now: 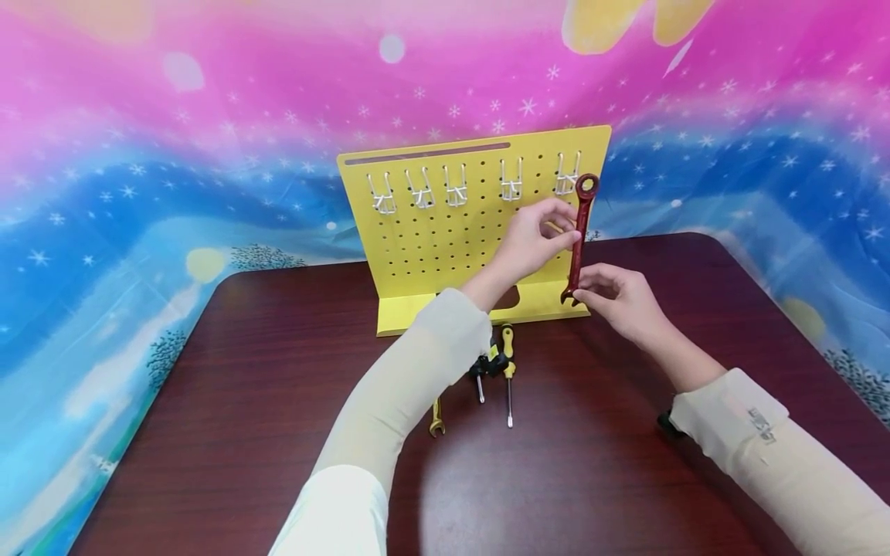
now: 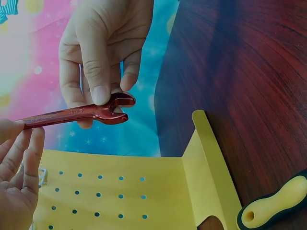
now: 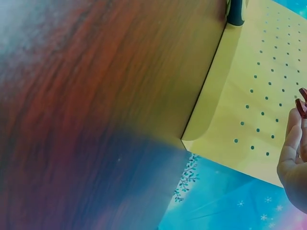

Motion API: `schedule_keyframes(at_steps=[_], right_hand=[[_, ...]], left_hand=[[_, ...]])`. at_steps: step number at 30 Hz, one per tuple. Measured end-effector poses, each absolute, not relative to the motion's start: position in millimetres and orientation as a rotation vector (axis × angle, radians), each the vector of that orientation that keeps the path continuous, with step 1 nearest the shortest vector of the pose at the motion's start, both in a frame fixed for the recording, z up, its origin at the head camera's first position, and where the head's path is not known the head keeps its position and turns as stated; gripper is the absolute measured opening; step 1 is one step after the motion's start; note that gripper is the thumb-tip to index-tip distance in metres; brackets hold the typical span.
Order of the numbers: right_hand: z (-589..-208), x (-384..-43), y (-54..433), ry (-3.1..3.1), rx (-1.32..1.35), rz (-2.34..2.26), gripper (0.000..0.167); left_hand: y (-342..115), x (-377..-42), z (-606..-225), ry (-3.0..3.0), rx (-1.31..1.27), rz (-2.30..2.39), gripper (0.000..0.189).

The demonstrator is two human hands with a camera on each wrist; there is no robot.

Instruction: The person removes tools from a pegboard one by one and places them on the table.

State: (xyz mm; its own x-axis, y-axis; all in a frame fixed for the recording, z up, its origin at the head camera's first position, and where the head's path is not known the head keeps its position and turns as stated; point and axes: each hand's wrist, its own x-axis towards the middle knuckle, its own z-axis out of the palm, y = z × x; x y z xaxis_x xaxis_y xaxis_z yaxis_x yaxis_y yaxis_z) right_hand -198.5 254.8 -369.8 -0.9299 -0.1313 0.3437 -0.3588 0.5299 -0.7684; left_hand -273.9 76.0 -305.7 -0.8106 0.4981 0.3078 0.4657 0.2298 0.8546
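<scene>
A red combination wrench (image 1: 576,247) stands nearly upright in front of the right end of a yellow pegboard (image 1: 445,247), its ring end on top. My left hand (image 1: 530,241) pinches the shank at mid-length between thumb and fingers. Lower down, my right hand (image 1: 621,300) pinches the open-jaw end. In the left wrist view, the right thumb lies against the wrench head (image 2: 112,109), with fingers behind it. Only the tip of the red wrench (image 3: 302,106) shows in the right wrist view, beside the right hand (image 3: 295,163).
White wire hooks (image 1: 511,185) line the pegboard's upper part. On the dark wood table (image 1: 292,401) lie a yellow-handled screwdriver (image 1: 509,371), a shorter screwdriver (image 1: 480,382) and a yellow wrench (image 1: 436,421), partly hidden by the left sleeve. A patterned cloth (image 1: 278,116) hangs behind.
</scene>
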Motion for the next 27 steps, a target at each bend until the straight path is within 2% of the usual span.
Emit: schedule_keyframes(at_steps=[9,18,27], right_hand=[[-367,-185,256,-2.558,0.480,1.301,0.019],[-371,-170,254,-2.555,0.560,1.338,0.019],[-374,-165,252,-2.508,0.612,1.479,0.023]], left_hand=[[69,-262,-306,2.405,1.010,1.690,0.017],[67,-254,-313,2.332,0.989,1.720,0.028],[65,-251,-320,2.256,1.004,1.718,0.027]])
